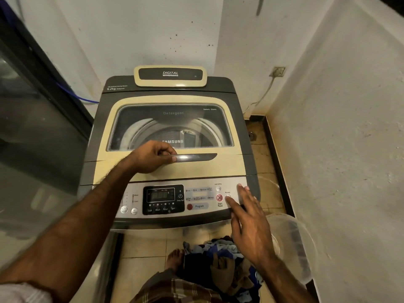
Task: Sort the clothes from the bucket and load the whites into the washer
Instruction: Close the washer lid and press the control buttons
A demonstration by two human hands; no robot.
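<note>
A top-loading washer (170, 167) stands in front of me, its cream lid with a glass window closed. My left hand (153, 157) grips the left end of the grey lid handle (194, 157). My right hand (249, 221) hovers open over the right end of the control panel (175, 200), its fingertips near the power button and the red start button. A pile of dark and blue clothes (220, 261) lies on the floor below the panel. A clear plastic bucket (295, 243) lies to the right of the pile, partly behind my right hand.
White walls close in at the back and right. A dark glass door (32, 127) stands on the left. A wall socket with a cord (277, 72) sits behind the washer. My bare foot (175, 256) rests on the tan floor tiles beside the clothes.
</note>
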